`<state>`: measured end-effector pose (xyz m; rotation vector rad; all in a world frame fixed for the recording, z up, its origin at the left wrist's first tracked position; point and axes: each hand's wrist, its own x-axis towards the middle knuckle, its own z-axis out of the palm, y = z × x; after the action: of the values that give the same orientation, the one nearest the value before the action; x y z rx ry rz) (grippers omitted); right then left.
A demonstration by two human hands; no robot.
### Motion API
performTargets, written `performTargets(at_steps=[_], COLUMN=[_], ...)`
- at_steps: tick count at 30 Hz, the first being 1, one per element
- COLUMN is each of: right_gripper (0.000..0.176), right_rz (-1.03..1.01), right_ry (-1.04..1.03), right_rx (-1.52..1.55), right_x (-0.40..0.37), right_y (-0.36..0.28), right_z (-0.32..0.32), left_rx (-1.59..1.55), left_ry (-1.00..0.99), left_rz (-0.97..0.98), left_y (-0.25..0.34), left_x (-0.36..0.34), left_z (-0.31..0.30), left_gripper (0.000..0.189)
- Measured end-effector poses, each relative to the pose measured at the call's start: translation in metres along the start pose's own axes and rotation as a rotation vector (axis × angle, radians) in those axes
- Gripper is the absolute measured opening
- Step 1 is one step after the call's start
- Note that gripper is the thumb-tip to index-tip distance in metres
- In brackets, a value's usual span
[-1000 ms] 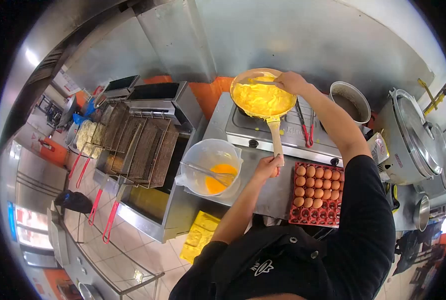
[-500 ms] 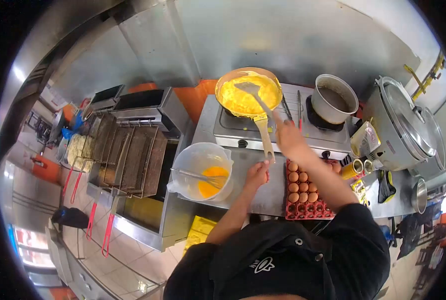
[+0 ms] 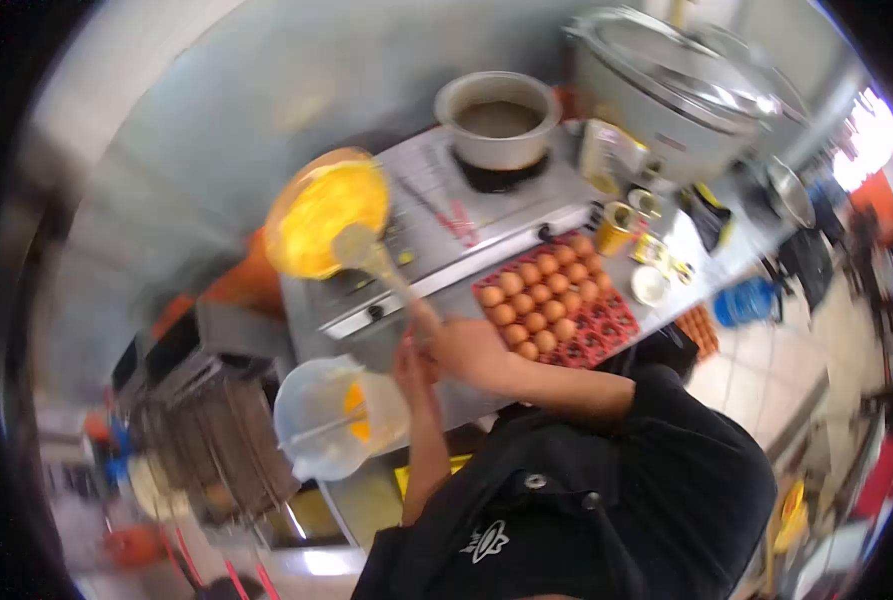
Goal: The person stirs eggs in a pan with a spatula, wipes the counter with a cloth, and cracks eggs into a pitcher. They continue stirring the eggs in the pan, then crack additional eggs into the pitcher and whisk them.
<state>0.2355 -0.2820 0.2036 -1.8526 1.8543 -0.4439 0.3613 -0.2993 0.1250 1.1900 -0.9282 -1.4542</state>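
A frying pan (image 3: 284, 225) with yellow egg (image 3: 334, 205) spread over it rests on the left of the stove. My right hand (image 3: 466, 350) is closed round the handle of a spatula (image 3: 354, 246), whose blade lies over the pan's near edge. Just left of it, my left hand (image 3: 413, 368) is closed at the end of the pan's handle, which is mostly hidden behind the spatula and my right hand. Below stands a translucent plastic pitcher (image 3: 311, 400) holding beaten egg (image 3: 358, 405) and a whisk (image 3: 326, 428). The frame is blurred.
A red tray (image 3: 606, 335) of brown eggs (image 3: 536, 300) lies in front of the stove (image 3: 446, 255). A pot (image 3: 496, 135) stands on the right burner. Farther right are a large lidded cooker (image 3: 666, 110), cans (image 3: 618, 222) and a small white cup (image 3: 650, 285). Fryer baskets (image 3: 211, 440) sit at left.
My view has swung right and tilted, so the stove and pan appear farther left. The spatula has shifted toward the pan's near edge, and my right hand has come close to my left.
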Motion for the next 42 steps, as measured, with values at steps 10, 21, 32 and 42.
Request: performTargets(at_steps=[10,21,32,42], right_gripper=[0.028,0.117,0.040,0.059], right_rz=[0.039,1.463,0.569,0.009], right_ry=[0.452,1.057,1.251,0.631], right_rx=[0.165,0.136,1.180,1.595], right_x=[-0.080,-0.188,-0.224,-0.200], right_y=[0.116,0.712,0.760,0.459], right_z=[-0.103,-0.142,-0.144,-0.128], left_rx=[0.009,0.910,1.391,1.458], left_ry=[0.161,-0.329,-0.328,-0.439], left_rz=[-0.095,-0.094,-0.550,-0.681], left_y=[-0.012,-0.095,-0.157,-0.220], left_x=[-0.047,-0.212,-0.354,-0.345], left_z=[-0.006,-0.077,-0.105,-0.121], left_gripper=[0.035,0.019,0.024,0.027])
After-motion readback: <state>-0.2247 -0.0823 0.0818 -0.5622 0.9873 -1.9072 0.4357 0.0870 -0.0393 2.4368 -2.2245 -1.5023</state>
